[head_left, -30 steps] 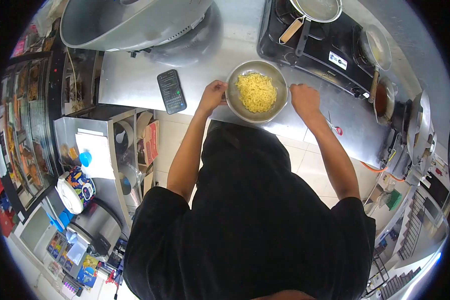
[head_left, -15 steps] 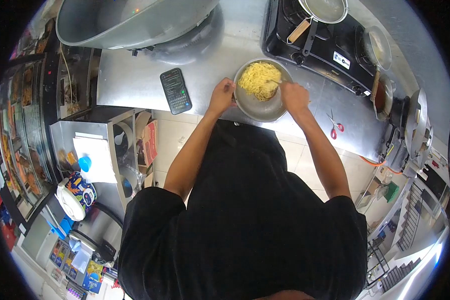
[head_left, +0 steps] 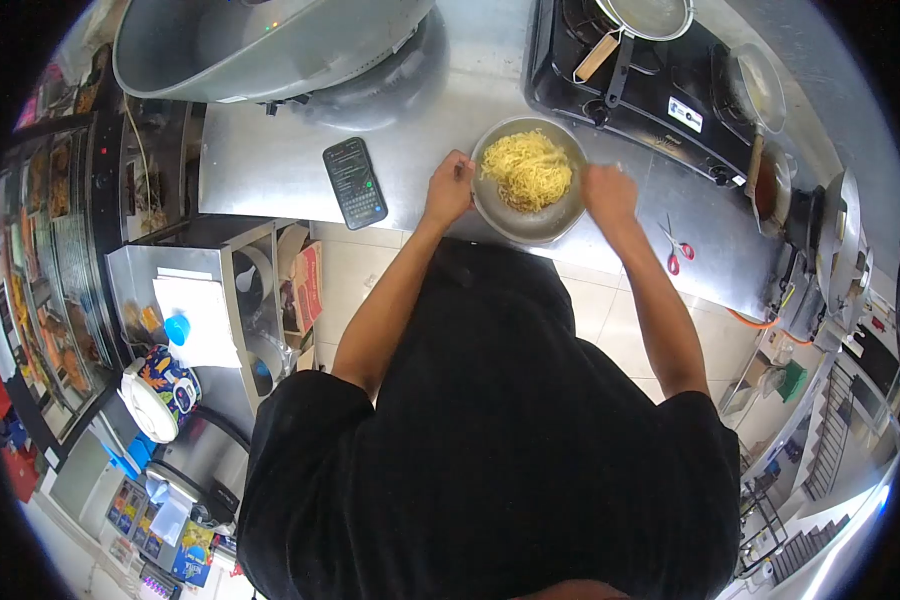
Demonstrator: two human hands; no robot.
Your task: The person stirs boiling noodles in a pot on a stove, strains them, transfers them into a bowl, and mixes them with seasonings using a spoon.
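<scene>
A round metal bowl (head_left: pixel 530 232) stands near the counter's front edge with yellow noodles (head_left: pixel 530 170) in it. At its left rim my left hand (head_left: pixel 451 188) is closed, fingers gripping the edge. My right hand (head_left: pixel 610 192) is in a fist just past the right rim, around a metal utensil that looks like a fork; most of it is hidden by the hand. Darker noodles or sauce show at the bottom of the pile. A black phone (head_left: pixel 354 183) with a lit screen lies left of my left hand. Red-handled scissors (head_left: pixel 676 247) lie right of my right hand.
A black gas stove (head_left: pixel 660 110) at the back right carries a strainer with a wooden handle (head_left: pixel 598 57). A large grey metal vessel (head_left: pixel 270 60) stands at the back left. Pans (head_left: pixel 770 190) line the right side. A metal shelf unit (head_left: pixel 220 260) is at my left.
My right hand has moved to the right, from over the bowl's rim to beyond it. The noodles have shifted and spread towards the right. My left hand stays at the rim.
</scene>
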